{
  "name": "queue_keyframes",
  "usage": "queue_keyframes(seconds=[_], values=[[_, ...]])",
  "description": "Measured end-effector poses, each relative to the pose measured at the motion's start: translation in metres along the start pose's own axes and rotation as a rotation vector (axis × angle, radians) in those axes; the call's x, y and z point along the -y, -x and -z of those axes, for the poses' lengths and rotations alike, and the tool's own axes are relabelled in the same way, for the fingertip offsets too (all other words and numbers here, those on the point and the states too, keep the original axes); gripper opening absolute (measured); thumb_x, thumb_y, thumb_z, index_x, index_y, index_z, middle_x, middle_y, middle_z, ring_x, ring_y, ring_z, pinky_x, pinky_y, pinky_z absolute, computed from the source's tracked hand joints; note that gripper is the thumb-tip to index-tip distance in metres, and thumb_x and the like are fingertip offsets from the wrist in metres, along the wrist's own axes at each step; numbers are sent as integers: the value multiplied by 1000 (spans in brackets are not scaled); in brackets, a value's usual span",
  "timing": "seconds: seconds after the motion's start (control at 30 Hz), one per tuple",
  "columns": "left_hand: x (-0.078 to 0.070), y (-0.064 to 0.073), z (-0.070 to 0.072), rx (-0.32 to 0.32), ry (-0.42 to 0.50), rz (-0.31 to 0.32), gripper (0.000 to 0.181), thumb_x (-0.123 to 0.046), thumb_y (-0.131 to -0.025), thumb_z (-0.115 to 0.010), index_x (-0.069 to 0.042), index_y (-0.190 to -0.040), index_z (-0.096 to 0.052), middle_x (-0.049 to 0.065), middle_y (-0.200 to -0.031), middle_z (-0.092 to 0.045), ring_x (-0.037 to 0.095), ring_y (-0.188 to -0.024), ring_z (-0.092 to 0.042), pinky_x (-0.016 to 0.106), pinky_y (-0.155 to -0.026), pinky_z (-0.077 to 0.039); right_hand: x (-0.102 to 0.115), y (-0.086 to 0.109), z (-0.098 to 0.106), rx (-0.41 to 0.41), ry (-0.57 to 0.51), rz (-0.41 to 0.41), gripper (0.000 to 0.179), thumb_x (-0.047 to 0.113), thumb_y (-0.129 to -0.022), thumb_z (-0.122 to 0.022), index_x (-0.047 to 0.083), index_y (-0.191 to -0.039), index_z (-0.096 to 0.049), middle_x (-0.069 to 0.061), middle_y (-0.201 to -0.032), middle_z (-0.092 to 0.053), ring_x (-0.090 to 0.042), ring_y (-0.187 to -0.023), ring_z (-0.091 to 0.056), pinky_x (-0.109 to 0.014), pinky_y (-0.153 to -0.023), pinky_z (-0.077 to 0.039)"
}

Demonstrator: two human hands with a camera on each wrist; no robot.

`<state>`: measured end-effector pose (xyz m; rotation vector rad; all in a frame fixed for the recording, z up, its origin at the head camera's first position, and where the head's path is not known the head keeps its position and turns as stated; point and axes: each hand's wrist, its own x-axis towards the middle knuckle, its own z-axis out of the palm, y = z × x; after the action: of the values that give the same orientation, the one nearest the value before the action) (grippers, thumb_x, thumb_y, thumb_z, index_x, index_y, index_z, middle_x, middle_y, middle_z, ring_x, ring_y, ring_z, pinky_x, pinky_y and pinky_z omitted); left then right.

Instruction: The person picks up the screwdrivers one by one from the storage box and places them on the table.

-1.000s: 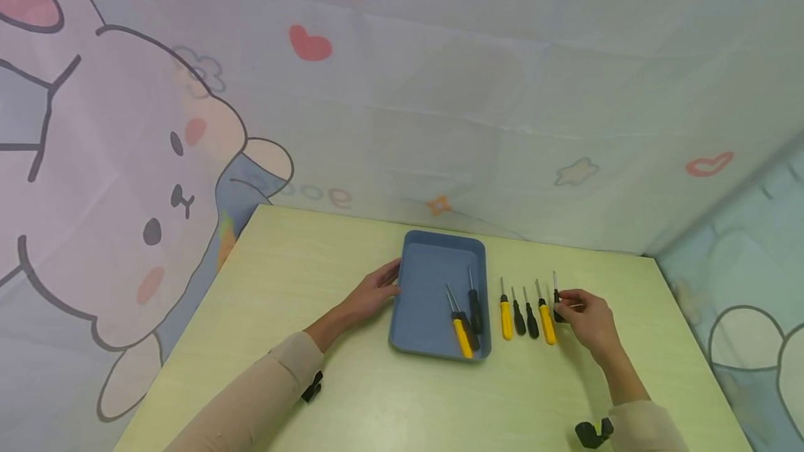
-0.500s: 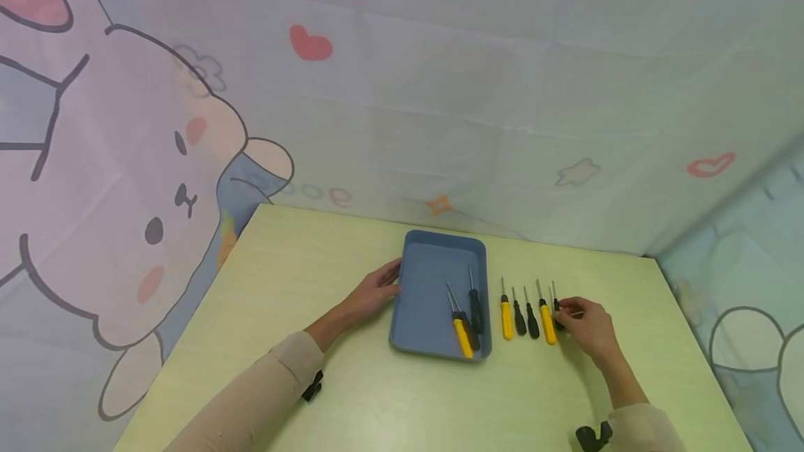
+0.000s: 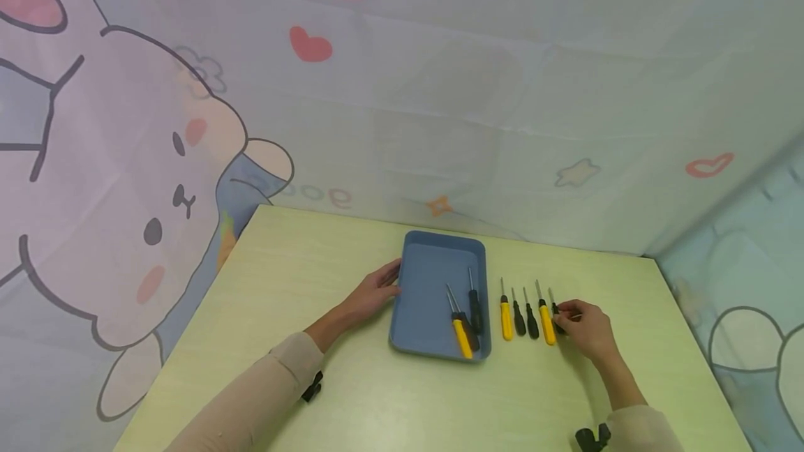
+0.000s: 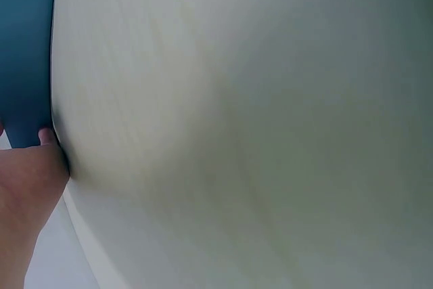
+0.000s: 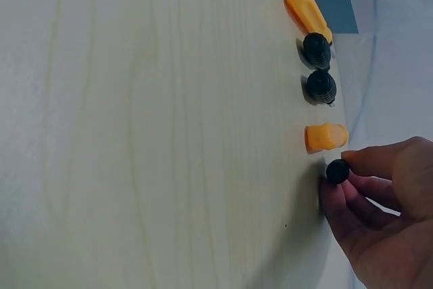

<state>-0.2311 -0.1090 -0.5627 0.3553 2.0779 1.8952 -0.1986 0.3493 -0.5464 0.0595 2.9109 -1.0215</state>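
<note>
1. The right hand pinches a black screwdriver by its handle, thumb on one side and fingers curled on the other.
2. This screwdriver has a dark handle with a round, flat end and a thin metal shaft pointing toward the wall; its tip is too small to make out.
3. It is at the right end of a row on the pale table, just beside a yellow screwdriver with a black collar.
4. Further left in that row come two short black screwdrivers and another yellow one.
5. The left hand rests its loosely extended fingers against the left side of a blue-grey tray.
6. Inside the tray, toward its right side, lie one yellow-handled and two black-handled screwdrivers.
</note>
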Motion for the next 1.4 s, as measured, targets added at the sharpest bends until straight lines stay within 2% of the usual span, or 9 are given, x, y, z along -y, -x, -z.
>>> queue_keyframes(seconds=[0.2, 0.53, 0.8, 1.1, 1.27, 1.4], values=[[-2, 1, 0, 9, 20, -4, 69, -2, -106, -54, 1, -167, -21, 19, -173, -24, 34, -160, -23, 49, -127, -26, 1, -2, -1, 7, 29, 15, 30, 11, -98, -69, -12, -117, -69, -16, -96, -71, -33, -90, -69, -34, -66, -55], [-1, 0, 1, 6, 15, -12, 69, -1, -106, -55, 2, -167, -22, 19, -173, -25, 33, -160, -24, 48, -128, -27, 9, 2, 0, 12, 61, -21, 29, 11, -98, -70, -13, -115, -69, -15, -93, -69, -26, -80, -63, -31, -63, -51], [2, -2, 1, 11, 17, -11, 69, -2, -107, -54, 1, -167, -21, 19, -173, -24, 34, -160, -23, 49, -127, -27, 14, 3, 0, -6, 74, -39, 31, 12, -97, -71, -14, -114, -69, -18, -95, -70, -29, -84, -65, -36, -68, -54], [3, -1, 0, 2, 5, 11, 68, -4, -108, -54, 0, -168, -22, 17, -173, -27, 32, -160, -25, 46, -127, -29, 13, 7, 0, 1, 46, -44, 36, 16, -97, -71, -15, -117, -68, -18, -95, -71, -30, -85, -66, -33, -65, -54], [2, -1, 0, -1, 1, 16, 69, -4, -107, -54, -1, -168, -22, 17, -173, -27, 31, -160, -26, 46, -127, -28, 10, 6, -1, -22, 49, -28, 35, 16, -98, -69, -13, -117, -68, -18, -97, -72, -33, -89, -68, -35, -68, -56], [3, -2, 1, -4, 6, 0, 69, -3, -106, -55, 1, -167, -23, 19, -172, -26, 33, -159, -25, 48, -127, -27, 8, 4, -1, -76, 42, 10, 33, 17, -99, -68, -11, -117, -69, -17, -96, -71, -31, -87, -66, -35, -69, -54]])
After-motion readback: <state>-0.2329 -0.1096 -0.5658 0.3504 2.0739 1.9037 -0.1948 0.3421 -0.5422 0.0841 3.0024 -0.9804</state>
